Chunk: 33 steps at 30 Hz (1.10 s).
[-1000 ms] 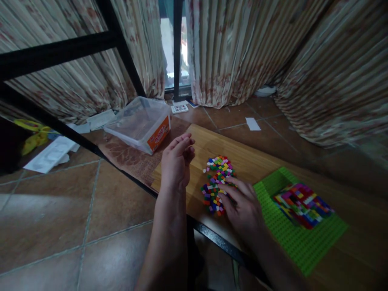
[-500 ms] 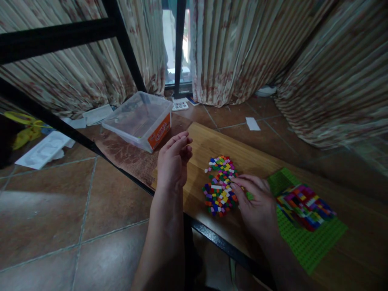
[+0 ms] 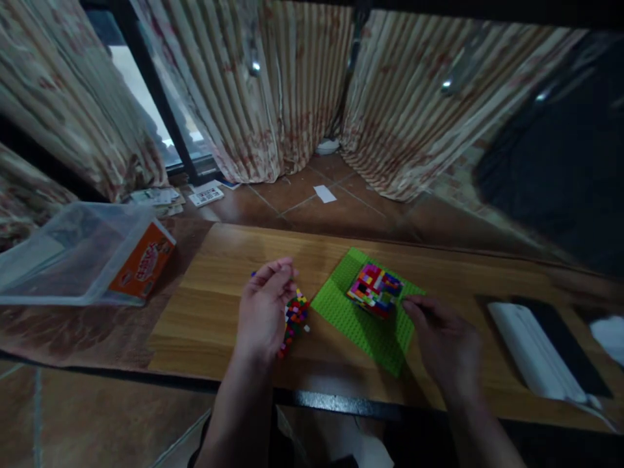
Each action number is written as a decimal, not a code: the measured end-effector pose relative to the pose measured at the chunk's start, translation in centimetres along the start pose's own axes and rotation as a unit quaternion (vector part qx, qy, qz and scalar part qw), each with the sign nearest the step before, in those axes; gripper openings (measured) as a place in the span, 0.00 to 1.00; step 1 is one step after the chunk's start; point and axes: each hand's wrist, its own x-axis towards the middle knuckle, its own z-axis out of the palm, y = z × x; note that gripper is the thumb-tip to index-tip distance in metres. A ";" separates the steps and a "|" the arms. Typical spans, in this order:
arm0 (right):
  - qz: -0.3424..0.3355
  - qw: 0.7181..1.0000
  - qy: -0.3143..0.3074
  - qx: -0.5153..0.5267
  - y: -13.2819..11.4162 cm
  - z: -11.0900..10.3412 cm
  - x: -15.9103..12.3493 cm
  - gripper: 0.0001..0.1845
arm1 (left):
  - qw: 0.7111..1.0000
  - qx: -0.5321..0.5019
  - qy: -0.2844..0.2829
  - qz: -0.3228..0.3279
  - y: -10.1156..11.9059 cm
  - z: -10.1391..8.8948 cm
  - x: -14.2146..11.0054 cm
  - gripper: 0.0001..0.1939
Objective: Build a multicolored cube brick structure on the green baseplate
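Observation:
My left hand (image 3: 266, 309) is over the pile of small coloured toy bricks (image 3: 296, 315) and hides part of it. Its fingers are curled with the tips together, and what they hold, if anything, does not show. To the right lies a green studded baseplate (image 3: 341, 299), bearing a blocky multicoloured brick build (image 3: 375, 289). Just right of that build, above the plate's edge, is my right hand (image 3: 448, 344). Thumb and forefinger are pinched there, and anything between them is too small to make out.
A clear plastic bin (image 3: 73, 260) with an orange label stands left of the wooden tabletop (image 3: 205, 312). On the right lie a white elongated case (image 3: 536, 351) and a dark flat object (image 3: 565, 344). Curtains (image 3: 292, 97) hang behind, and a paper (image 3: 324, 194) lies on the floor.
The view has turned right. My right hand has gone from the brick pile to the right side of the build. My left hand is now over the pile.

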 end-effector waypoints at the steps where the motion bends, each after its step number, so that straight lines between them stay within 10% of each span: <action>1: -0.011 1.000 0.003 0.004 0.1 0.1 0.4 0.14 | 1.000 0.011 -0.013 -0.010 -0.9 0.8 -0.4 0.11; 12: -0.026 1.000 0.010 0.012 1.0 2.6 1.9 0.08 | 0.986 0.069 -0.093 -0.118 -6.4 4.5 -1.7 0.08; 33: 0.076 0.989 0.048 0.118 0.9 4.1 1.7 0.10 | 0.984 0.049 -0.074 -0.156 -7.1 4.6 -0.9 0.11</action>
